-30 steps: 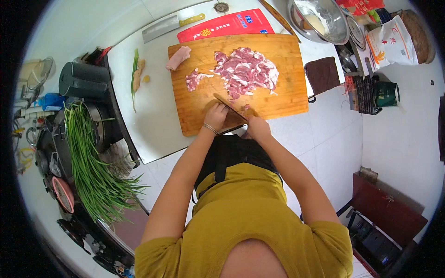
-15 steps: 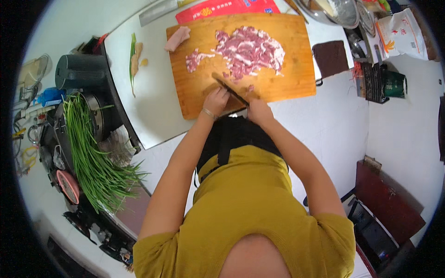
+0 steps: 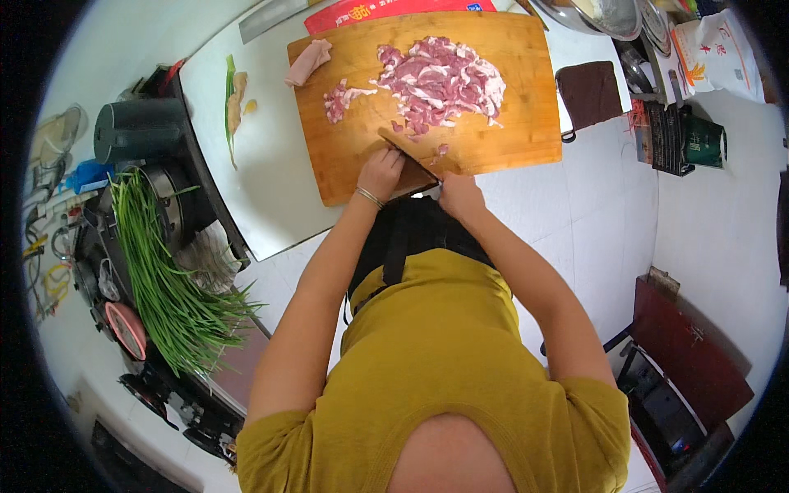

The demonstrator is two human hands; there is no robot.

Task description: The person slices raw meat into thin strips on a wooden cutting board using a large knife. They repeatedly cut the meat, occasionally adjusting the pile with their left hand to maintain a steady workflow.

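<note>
A wooden cutting board (image 3: 518,135) carries a wide heap of sliced raw meat (image 3: 444,82). Beside the heap lies a smaller cluster of meat pieces (image 3: 341,103), and a pale piece of pork skin (image 3: 309,62) rests at the board's far left corner. My right hand (image 3: 462,197) grips a kitchen knife (image 3: 415,164) by its handle, near the board's front edge. The dark blade slants up and left across the board. My left hand (image 3: 381,174), fingers curled closed, is right against the blade's left side; whatever is under those fingers stays hidden.
Green onion and ginger (image 3: 236,103) lie on the white table (image 3: 271,205) left of the board. A cleaver (image 3: 271,20) and a red packet (image 3: 370,15) are behind it. A metal bowl (image 3: 612,20) and a brown cloth (image 3: 589,94) stand right; garlic chives (image 3: 164,279) fill the left side.
The board and table sit slightly higher and further left in the picture. Both hands keep nearly the same place at the knife, with the blade tilted a little differently.
</note>
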